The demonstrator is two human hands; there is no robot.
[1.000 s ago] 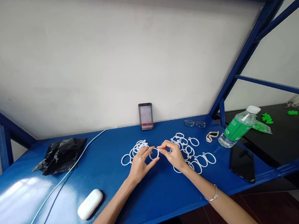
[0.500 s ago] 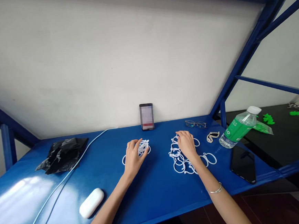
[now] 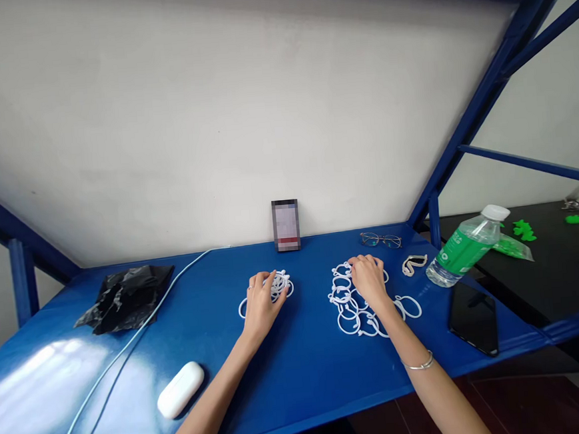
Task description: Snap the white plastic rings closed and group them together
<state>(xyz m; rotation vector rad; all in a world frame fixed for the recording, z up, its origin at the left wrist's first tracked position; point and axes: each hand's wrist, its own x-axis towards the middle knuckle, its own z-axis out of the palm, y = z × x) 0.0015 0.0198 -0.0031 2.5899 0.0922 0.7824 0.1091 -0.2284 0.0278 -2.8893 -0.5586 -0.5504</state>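
White plastic rings with small knobs lie in two groups on the blue tabletop (image 3: 317, 375). My left hand (image 3: 261, 309) rests over the left cluster of white rings (image 3: 279, 285), its thumb apart from the fingers, partly covering the cluster. My right hand (image 3: 369, 283) lies palm down over the upper part of the right group of white rings (image 3: 348, 319), fingers slightly apart and bent. Its fingertips touch or hover just above the rings; which one is hard to see. Some rings in that group overlap, and others are hidden under the hand and wrist.
Toward the right are eyeglasses (image 3: 380, 240), a cream-coloured looped band (image 3: 414, 264), a water bottle (image 3: 465, 246) and a black phone (image 3: 473, 319). A propped phone (image 3: 286, 225) leans on the wall. At left lie a black plastic bag (image 3: 128, 298), a cable (image 3: 142, 325) and a white case (image 3: 181, 390).
My right hand has shifted slightly right across its rings, uncovering more of those at the upper left of that group. My left hand stays over its cluster.
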